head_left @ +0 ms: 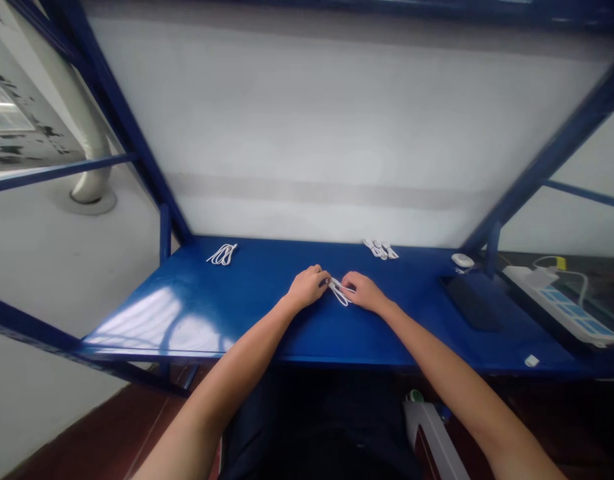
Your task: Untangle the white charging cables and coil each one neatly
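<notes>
My left hand [307,287] and my right hand [364,292] meet near the middle of the blue metal table [247,313], and both pinch a looped white cable [339,292]. Part of that loop is hidden by my fingers. Far to the left of my hands lies a bundled white cable [222,254], near the table's back edge. Another bunch of white cables [381,249] sits at the back, just beyond my right hand and not touching it.
A black flat panel [471,303] and a round white object [462,261] sit at the table's right. A white power strip [561,305] lies beyond the right end. Blue steel frame posts [165,233] rise at the table's corners, and a white wall stands behind.
</notes>
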{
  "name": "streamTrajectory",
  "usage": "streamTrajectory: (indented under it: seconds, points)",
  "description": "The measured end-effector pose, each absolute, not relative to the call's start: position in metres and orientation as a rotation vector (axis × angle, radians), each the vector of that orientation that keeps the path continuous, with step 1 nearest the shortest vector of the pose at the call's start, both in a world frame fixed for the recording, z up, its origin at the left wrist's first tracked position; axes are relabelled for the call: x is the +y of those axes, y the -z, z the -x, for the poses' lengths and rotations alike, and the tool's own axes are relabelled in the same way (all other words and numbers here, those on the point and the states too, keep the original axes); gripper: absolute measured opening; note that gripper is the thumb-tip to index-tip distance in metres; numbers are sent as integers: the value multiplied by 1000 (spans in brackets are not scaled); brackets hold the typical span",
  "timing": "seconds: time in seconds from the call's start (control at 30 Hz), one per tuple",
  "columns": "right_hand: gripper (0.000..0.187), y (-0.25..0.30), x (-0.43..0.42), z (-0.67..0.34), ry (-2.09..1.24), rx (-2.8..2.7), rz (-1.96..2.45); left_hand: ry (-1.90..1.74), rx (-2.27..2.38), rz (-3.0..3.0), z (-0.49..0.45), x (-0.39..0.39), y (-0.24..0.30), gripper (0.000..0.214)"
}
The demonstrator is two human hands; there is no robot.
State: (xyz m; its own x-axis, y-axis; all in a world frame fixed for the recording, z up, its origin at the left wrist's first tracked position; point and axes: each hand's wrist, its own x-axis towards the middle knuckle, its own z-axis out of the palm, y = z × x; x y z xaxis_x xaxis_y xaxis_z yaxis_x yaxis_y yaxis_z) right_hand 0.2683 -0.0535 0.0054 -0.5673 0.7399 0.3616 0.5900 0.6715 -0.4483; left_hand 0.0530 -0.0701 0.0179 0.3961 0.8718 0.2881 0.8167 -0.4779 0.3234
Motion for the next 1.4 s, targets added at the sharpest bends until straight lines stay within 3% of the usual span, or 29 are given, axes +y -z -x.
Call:
streamTrajectory:
  seconds: [0.2, 0.33, 0.57, 0.9, 1.4]
  points:
    - [12, -5, -58, -262, -256, -2310, 1210, -679, 1426, -2244, -54, -69, -15, 40]
    - [9, -3, -60, -259, -173, -2249, 1258, -763, 1327, -2224, -56, -72, -19, 36]
    - [22, -8, -56, -262, -448, -2223, 896, -858, 1311, -2261, -55, -68, -17, 28]
    - [29, -7, -55, -266, -552, -2297, 897, -938, 1364, -2063, -54, -64, -13, 30]
    - [9, -3, -59, -259, -459, -2378, 925, -863, 1518, -2104, -65, -72, -16, 25]
